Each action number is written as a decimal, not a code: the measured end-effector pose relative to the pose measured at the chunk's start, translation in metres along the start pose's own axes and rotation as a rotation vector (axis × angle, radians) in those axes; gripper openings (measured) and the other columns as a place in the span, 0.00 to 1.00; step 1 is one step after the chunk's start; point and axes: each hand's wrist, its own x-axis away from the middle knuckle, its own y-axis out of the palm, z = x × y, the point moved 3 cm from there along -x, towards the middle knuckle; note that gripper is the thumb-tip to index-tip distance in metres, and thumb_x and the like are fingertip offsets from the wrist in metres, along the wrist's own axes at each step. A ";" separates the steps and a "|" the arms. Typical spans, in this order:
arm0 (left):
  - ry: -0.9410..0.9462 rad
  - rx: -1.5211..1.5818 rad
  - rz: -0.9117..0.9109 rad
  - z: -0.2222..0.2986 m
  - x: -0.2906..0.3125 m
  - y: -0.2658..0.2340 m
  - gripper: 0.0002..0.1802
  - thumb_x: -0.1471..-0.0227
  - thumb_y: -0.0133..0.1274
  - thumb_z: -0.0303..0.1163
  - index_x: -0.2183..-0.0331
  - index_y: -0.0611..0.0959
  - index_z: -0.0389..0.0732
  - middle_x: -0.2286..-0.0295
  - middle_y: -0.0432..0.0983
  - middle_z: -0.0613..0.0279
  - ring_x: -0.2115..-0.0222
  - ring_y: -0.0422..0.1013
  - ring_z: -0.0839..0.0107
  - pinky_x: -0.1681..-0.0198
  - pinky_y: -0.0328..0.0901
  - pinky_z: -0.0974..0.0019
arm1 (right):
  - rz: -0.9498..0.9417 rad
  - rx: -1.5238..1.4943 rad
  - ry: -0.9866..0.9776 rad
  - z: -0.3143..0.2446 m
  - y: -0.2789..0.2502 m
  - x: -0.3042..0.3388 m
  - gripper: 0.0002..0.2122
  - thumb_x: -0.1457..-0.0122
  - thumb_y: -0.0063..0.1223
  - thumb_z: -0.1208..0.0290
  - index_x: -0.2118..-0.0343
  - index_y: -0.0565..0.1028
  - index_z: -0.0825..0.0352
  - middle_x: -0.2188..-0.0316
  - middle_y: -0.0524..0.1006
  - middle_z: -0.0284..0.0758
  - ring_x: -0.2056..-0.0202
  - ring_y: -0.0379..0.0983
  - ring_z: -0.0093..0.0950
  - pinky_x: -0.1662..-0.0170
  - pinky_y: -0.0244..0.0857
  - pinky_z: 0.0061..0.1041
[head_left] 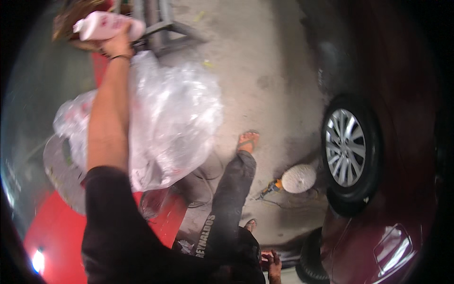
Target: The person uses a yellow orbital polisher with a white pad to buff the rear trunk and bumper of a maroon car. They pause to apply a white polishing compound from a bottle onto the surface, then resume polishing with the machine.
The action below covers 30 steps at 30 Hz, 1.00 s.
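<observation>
My left arm reaches out to the upper left, and my left hand [117, 46] is closed around a white plastic bottle [105, 26] with red print and a narrow cap. The bottle lies tilted on its side in the grip, next to a grey metal stand. Below that hand spreads a large heap of clear plastic sheeting [177, 120], partly under my forearm. Low in the picture, my right hand [273, 264] is beside my body with its fingers curled. What it holds, if anything, is too small and blurred to name.
A polisher [298, 179] with a white wool pad lies on the concrete floor [279, 118]. To the right stands a dark red car with a silver-spoked wheel [346, 146]; a loose tyre [312, 258] is near it. The metal stand [163, 28] rises at the top. Bright red panels [52, 232] lie left.
</observation>
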 end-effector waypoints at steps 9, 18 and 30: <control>0.006 -0.077 -0.177 -0.009 0.001 -0.013 0.36 0.55 0.82 0.30 0.46 0.84 0.31 0.49 0.85 0.54 0.52 0.81 0.62 0.44 0.77 0.56 | 0.014 -0.134 -0.126 -0.039 0.049 0.001 0.32 0.26 0.53 0.70 0.23 0.57 0.69 0.44 0.84 0.44 0.59 0.86 0.30 0.54 0.82 0.30; 0.303 -0.485 -0.427 0.084 0.246 -0.031 0.20 0.27 0.56 0.39 0.53 0.88 0.29 0.55 0.88 0.53 0.52 0.81 0.64 0.42 0.71 0.63 | 0.006 -0.212 -0.147 0.066 0.037 -0.046 0.30 0.25 0.55 0.69 0.24 0.60 0.67 0.50 0.85 0.39 0.51 0.83 0.29 0.44 0.77 0.31; -0.090 -0.401 -1.517 -0.120 0.859 -0.038 0.28 0.34 0.64 0.50 0.49 0.84 0.34 0.60 0.87 0.60 0.60 0.81 0.63 0.51 0.72 0.62 | 0.408 0.209 -0.501 0.194 0.048 -0.149 0.36 0.36 0.64 0.67 0.26 0.64 0.66 0.41 0.76 0.51 0.39 0.70 0.54 0.31 0.61 0.50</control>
